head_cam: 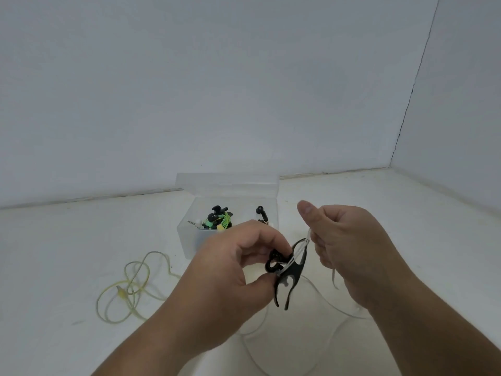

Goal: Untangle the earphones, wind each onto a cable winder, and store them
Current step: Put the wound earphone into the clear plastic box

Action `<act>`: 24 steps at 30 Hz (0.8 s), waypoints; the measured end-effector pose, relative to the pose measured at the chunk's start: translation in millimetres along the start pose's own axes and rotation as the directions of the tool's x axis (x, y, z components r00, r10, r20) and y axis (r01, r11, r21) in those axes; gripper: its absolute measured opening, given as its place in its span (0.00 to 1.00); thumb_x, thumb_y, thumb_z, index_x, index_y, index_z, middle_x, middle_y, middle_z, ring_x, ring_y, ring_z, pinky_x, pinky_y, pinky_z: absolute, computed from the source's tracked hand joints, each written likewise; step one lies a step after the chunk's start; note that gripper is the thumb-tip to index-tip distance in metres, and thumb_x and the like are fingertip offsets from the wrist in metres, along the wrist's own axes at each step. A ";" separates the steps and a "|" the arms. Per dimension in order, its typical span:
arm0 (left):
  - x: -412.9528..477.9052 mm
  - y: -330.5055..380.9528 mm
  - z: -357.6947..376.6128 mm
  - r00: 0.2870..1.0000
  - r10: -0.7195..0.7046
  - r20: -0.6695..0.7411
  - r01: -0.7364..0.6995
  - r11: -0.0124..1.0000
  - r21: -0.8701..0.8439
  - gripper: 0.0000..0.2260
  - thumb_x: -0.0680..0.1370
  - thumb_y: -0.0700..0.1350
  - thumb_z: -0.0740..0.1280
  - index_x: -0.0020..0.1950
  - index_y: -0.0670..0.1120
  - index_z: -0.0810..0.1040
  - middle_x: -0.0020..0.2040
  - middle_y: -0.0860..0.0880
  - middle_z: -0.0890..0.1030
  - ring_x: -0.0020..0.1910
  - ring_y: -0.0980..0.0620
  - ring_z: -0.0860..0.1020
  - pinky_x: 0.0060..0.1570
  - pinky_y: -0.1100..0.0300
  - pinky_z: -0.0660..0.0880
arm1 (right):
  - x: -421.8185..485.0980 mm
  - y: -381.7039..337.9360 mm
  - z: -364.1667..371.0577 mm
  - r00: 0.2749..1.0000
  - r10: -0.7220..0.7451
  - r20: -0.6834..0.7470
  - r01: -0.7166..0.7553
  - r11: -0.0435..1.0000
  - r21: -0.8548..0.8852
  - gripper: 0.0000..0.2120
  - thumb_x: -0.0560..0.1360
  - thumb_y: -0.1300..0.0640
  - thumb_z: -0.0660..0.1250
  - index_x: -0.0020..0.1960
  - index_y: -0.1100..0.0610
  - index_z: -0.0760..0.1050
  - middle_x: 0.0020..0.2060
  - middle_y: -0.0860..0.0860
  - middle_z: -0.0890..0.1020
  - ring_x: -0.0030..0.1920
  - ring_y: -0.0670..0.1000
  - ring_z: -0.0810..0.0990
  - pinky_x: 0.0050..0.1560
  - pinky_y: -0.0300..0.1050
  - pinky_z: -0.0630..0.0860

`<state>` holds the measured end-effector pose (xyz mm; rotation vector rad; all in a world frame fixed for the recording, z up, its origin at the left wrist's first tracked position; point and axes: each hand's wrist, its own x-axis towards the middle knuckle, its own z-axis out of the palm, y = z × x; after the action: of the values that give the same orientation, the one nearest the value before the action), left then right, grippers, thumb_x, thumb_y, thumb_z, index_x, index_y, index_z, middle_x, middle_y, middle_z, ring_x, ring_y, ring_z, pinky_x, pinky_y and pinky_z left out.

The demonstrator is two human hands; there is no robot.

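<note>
A person winds a white earphone cable [307, 236] onto a black winder [294, 272] above a pale surface, seen from a head camera. The left hand [230, 270] grips the winder, thumb and fingers curled round its left end. The right hand [349, 240] pinches the cable just above and to the right, fingers curled, thumb raised.

The winder hangs between the 2 hands. Its long axis runs from upper right down to lower left, forked legs pointing down. A few turns appear to cross its waist, and the cable runs taut from there up to the right hand, the hand nearer the free line. A short tail drops below that hand, and faint slack trails across the surface under both wrists.

The next wrap likely turns on this: the right hand must carry the line across the winder's short axis, round the waist, while the left holds the long axis steady.

Behind the hands, touching neither, stands a clear box [189, 240] with its lid open. It holds what looks like 1 green-and-black set [217, 221], already stored, with other black parts beside it. A yellow earphone [121, 291] lies in loose loops well to the left, not yet wound.
</note>
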<state>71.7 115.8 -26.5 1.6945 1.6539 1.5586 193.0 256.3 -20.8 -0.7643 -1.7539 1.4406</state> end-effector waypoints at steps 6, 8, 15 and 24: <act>-0.5 1.0 0.7 0.999 0.009 -0.033 -0.011 0.998 -0.062 0.13 0.69 0.34 0.71 0.47 0.51 0.82 0.44 0.52 0.84 0.49 0.47 0.83 0.57 0.60 0.78 | 0.5 3.2 1.2 0.999 0.052 0.010 -0.052 0.998 -0.019 0.26 0.76 0.45 0.69 0.28 0.53 0.60 0.27 0.52 0.62 0.29 0.52 0.55 0.29 0.44 0.56; -0.6 0.5 0.1 0.999 0.000 -0.037 -0.002 0.998 -0.069 0.13 0.68 0.34 0.71 0.47 0.51 0.82 0.43 0.52 0.84 0.49 0.47 0.83 0.57 0.60 0.78 | 0.7 2.9 1.7 0.997 0.072 0.012 -0.072 0.997 -0.020 0.26 0.76 0.45 0.69 0.28 0.52 0.59 0.26 0.51 0.62 0.28 0.52 0.55 0.29 0.45 0.55; -1.7 0.6 0.6 0.999 0.024 0.021 -0.024 1.000 -0.003 0.14 0.68 0.34 0.70 0.47 0.51 0.81 0.44 0.53 0.84 0.49 0.48 0.83 0.55 0.63 0.78 | -0.6 2.1 2.4 0.999 0.036 -0.001 -0.036 0.998 -0.060 0.25 0.76 0.45 0.69 0.30 0.56 0.62 0.29 0.55 0.62 0.31 0.53 0.56 0.31 0.46 0.57; 4.1 2.7 -0.8 0.951 -0.089 -0.295 -0.005 0.953 -0.303 0.10 0.64 0.35 0.76 0.42 0.47 0.83 0.38 0.48 0.84 0.40 0.54 0.83 0.43 0.67 0.77 | -6.0 5.4 15.5 0.981 0.107 0.160 -0.070 0.973 -0.220 0.24 0.79 0.43 0.62 0.29 0.55 0.68 0.26 0.52 0.64 0.28 0.51 0.59 0.30 0.44 0.57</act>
<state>71.4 118.1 -22.1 1.3048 1.4747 2.0147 183.4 244.0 -28.7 -0.8614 -2.0547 1.4264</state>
